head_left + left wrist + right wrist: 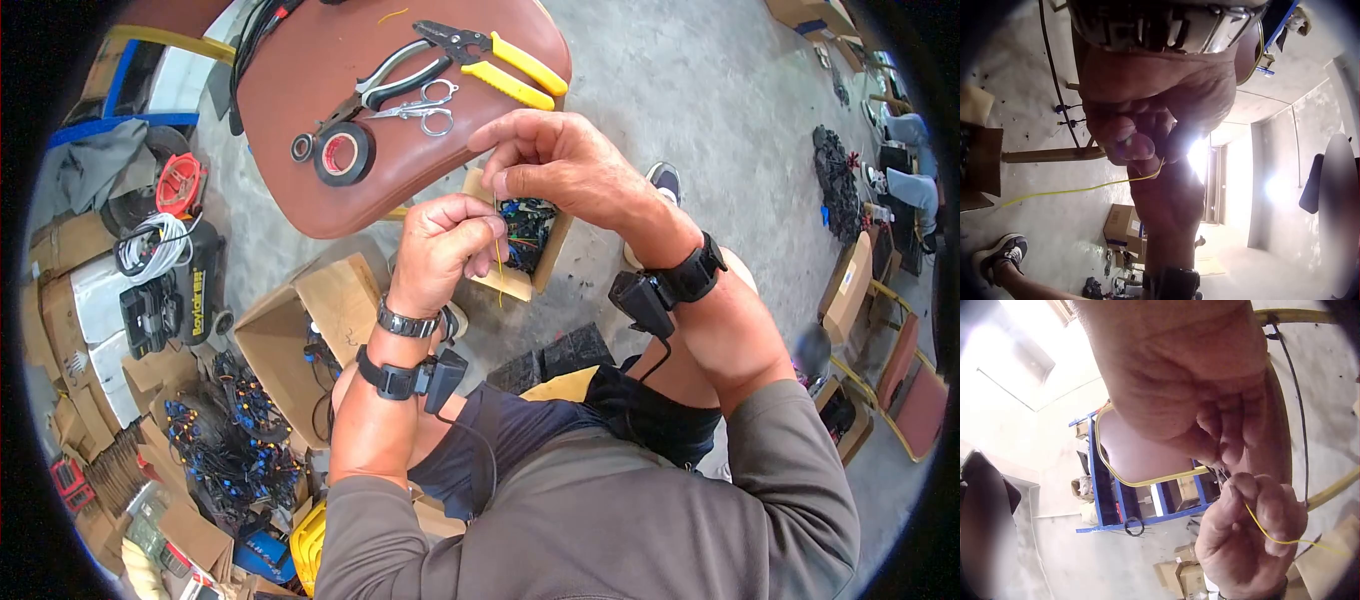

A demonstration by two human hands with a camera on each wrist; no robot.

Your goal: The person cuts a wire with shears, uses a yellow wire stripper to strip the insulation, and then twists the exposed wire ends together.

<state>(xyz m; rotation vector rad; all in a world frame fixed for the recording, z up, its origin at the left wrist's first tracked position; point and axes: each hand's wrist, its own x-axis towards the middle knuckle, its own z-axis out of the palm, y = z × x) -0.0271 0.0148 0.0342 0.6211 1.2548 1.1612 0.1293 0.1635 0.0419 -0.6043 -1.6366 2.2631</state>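
Note:
A thin yellow wire [500, 270] hangs from the left hand [447, 245], whose thumb and index finger pinch it near its upper end. Just above, the right hand [565, 165] pinches the wire's tip between thumb and index finger. In the right wrist view the yellow wire [1260, 528] runs across the left hand's [1250, 528] fingers, and a bare-looking end reaches the right hand's [1191, 394] fingertips. The left wrist view shows the wire [1079, 189] trailing away from the left hand [1147, 106].
On the brown seat [300, 80] lie yellow-handled strippers [510, 75], pliers [400, 80], scissors [425, 108] and black tape [345, 153]. Below the hands stands a cardboard box [550, 255] with wires. Another box [270, 325] and a pile of black connectors [240, 430] are at left.

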